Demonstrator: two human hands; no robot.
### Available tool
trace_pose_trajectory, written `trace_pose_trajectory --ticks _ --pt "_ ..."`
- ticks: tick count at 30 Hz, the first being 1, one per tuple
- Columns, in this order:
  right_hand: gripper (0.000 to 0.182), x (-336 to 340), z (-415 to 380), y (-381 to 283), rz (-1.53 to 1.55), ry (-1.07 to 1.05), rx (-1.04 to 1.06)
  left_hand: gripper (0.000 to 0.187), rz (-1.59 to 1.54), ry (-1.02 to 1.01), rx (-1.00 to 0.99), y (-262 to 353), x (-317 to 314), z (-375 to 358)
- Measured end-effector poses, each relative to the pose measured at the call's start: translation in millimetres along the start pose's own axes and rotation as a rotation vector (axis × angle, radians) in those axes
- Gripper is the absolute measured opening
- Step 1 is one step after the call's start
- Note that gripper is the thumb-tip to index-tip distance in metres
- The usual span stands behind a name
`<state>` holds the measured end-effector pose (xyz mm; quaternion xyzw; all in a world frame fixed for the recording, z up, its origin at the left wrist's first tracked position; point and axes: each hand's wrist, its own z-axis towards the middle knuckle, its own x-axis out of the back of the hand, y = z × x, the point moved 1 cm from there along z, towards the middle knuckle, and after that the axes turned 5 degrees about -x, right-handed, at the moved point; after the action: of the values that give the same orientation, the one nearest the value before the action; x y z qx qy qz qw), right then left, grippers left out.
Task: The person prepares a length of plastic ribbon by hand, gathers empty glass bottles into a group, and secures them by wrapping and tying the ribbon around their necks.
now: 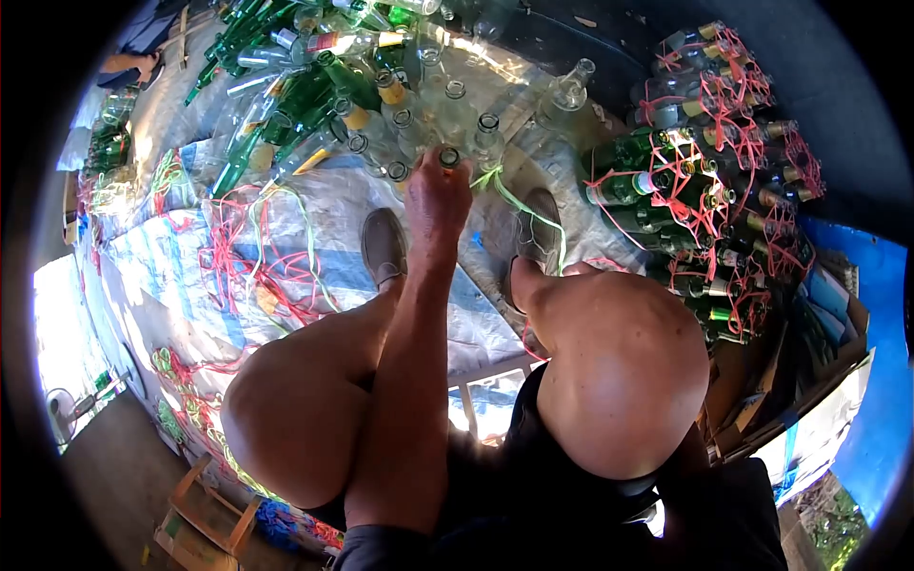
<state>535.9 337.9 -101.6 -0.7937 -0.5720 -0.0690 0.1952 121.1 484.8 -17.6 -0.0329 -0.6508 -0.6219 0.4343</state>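
My left hand (pixel 439 195) reaches forward between my knees, its fingers closed around the neck of a glass bottle (pixel 449 158). That bottle stands at the near edge of a group of upright clear bottles (pixel 403 128). A light-green plastic string (pixel 519 202) trails from beside this group toward my right shoe. Only a small part of my right hand (pixel 583 270) shows behind my right knee, close to some pink string (pixel 602 263); its fingers are hidden.
Green and clear bottles (pixel 305 100) lie piled ahead. Bottle bundles tied with pink string (pixel 681 190) are stacked at the right. Loose pink string (pixel 238 252) lies on the sheet (pixel 171 257) at the left. Another person's hand (pixel 143 67) shows at the upper left.
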Motion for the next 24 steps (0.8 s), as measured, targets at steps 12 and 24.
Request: trace_pose_trajectory --ticks 12,24 --pt "0.033 -2.7 -1.7 4.1 0.063 -0.033 0.013 0.034 0.009 -0.087 0.027 -4.0 6.6 -0.6" --pt "0.024 26.8 -11.4 -20.8 0.066 -0.096 0.097 0.031 0.005 -0.102 0.032 -1.9 6.6 -11.1"
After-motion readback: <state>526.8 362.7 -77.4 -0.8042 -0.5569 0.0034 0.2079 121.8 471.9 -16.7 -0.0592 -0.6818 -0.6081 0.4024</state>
